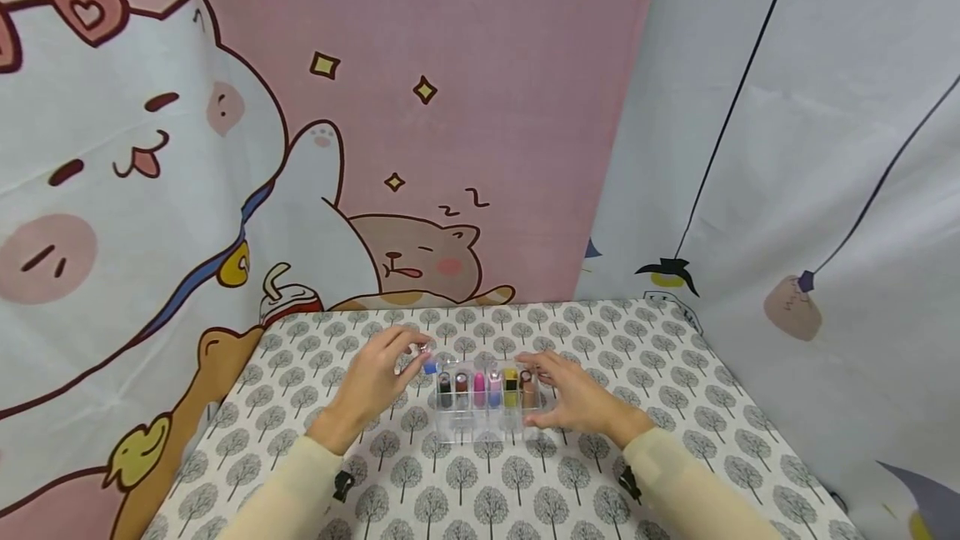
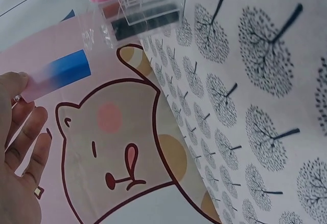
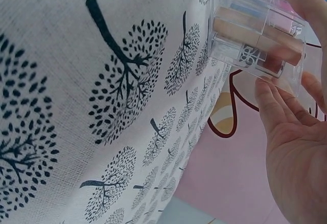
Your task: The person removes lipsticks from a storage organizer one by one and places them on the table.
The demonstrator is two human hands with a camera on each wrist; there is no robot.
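- The tabletop (image 1: 491, 511) runs out on both sides of the clear case (image 1: 468, 425); its back edge meets the pink curtain (image 1: 480, 107), its right edge the white curtain (image 1: 847, 215).
- Tree-print cloth gives room between the case and the near edge; behind the case a shorter strip reaches the back edge.
- Left hand (image 1: 375, 382): thumb and fingers pinch a pink-and-blue tube (image 2: 64, 75) by its pink end, off the tabletop; the blue end points toward the case's back left corner, near but apart.
- Right hand (image 1: 576, 397): fingers at the case's back right corner, thumb toward the front, holding that end between them.
- Other coloured tubes (image 1: 479, 388) stand side by side in the case, between the hands.
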